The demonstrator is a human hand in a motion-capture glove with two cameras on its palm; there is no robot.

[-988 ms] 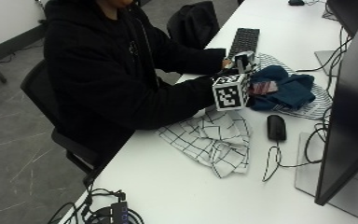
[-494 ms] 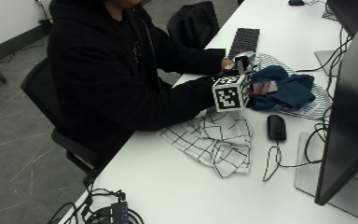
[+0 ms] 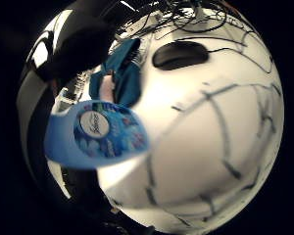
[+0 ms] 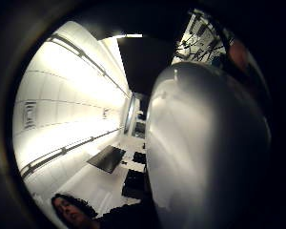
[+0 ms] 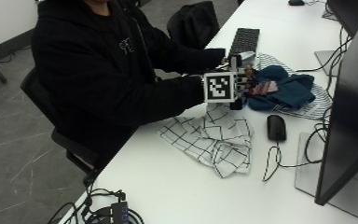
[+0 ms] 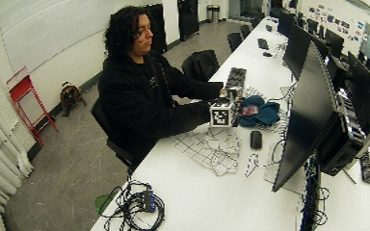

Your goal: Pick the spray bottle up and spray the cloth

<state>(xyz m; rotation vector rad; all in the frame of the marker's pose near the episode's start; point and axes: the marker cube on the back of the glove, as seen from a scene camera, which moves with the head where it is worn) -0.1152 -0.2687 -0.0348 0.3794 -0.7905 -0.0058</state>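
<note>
outside view shows the checked cloth (image 5: 213, 142) crumpled flat on the tabletop (image 5: 179, 196) nearest, likely so the spray can fall on it; just beyond and above it the gloved right hand (image 5: 238, 88) holds the spray bottle (image 3: 95, 134) raised, the grip seems closed around its body; behind lie a mouse (image 5: 276, 127) and blue fabric (image 5: 284, 91)

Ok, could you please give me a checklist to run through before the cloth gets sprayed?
1. Spray bottle close to the palm of the right hand: ok.
2. Grip on the bottle: cannot tell.
3. Nozzle aimed at the checked cloth: cannot tell.
4. Checked cloth lying below the bottle: ok.
5. Mouse apart from the cloth: ok, but close beside it.
</note>
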